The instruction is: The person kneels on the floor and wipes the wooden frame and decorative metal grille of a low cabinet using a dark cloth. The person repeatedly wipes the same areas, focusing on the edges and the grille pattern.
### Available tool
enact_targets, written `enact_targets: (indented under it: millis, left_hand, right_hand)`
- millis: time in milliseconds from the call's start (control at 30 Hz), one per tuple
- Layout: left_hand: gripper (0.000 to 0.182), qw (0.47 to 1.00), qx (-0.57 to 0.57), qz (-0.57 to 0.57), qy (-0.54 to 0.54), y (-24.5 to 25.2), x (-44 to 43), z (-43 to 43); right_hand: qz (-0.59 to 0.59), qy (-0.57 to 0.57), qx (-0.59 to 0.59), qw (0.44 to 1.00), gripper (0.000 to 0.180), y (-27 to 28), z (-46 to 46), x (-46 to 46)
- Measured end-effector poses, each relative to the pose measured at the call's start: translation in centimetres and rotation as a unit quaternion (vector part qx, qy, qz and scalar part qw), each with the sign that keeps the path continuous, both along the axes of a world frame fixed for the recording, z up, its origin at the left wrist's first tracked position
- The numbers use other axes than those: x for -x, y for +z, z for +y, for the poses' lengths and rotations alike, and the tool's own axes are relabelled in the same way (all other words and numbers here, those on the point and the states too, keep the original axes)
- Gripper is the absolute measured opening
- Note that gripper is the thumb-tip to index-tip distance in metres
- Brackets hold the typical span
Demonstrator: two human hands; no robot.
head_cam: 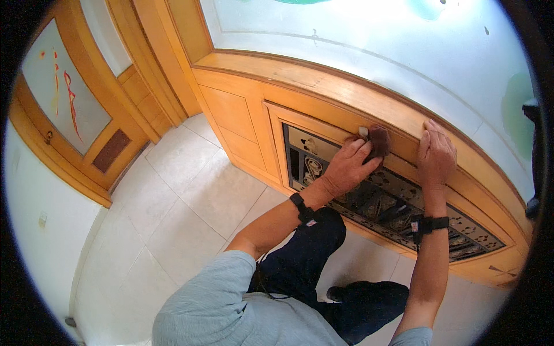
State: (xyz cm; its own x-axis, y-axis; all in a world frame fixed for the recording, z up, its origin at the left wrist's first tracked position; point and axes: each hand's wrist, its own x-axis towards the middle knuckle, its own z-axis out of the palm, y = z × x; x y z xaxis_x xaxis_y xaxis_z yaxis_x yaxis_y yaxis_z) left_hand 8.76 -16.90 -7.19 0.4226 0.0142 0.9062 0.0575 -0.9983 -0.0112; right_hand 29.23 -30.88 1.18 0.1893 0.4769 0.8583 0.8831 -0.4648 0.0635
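My left hand grips a dark brown cloth against the wooden panel, just above the framed decorative grille. A small whitish patch shows beside the cloth, near my fingertips. To the right, my right hand rests on the edge of the wooden ledge, fingers together and pointing up, with nothing seen in it. The ledge runs below a large frosted glass pane with green shapes. Both wrists wear black straps.
At the left stands a wooden door with a patterned glass inset and a knob. Pale floor tiles lie below and left of the wooden partition. A white wall is at the far left. A dark object shows at the right rim.
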Motion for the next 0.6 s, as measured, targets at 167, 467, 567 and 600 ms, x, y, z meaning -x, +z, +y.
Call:
enact_targets:
  millis: [167,467,567,600]
  left_hand:
    - [0.029,0.982,0.152,0.098,0.047,-0.2,4.6,4.6]
    - [0.042,0.912,0.103,-0.157,0.366,3.0,16.8,19.7]
    - [0.045,0.949,0.093,-0.11,0.28,5.0,15.8,19.4]
    - [0.047,0.959,0.087,-0.096,0.252,5.2,15.0,18.8]
  right_hand:
    - [0.018,0.008,-0.006,1.0,0.029,0.0,-0.2,0.0]
    - [0.022,-0.004,-0.005,1.0,0.031,-0.2,0.0,-0.1]
    - [0.031,-0.007,0.001,1.0,0.032,-0.3,-0.1,0.0]
    - [0.029,-0.003,0.001,1.0,0.032,-0.2,-0.1,-0.1]
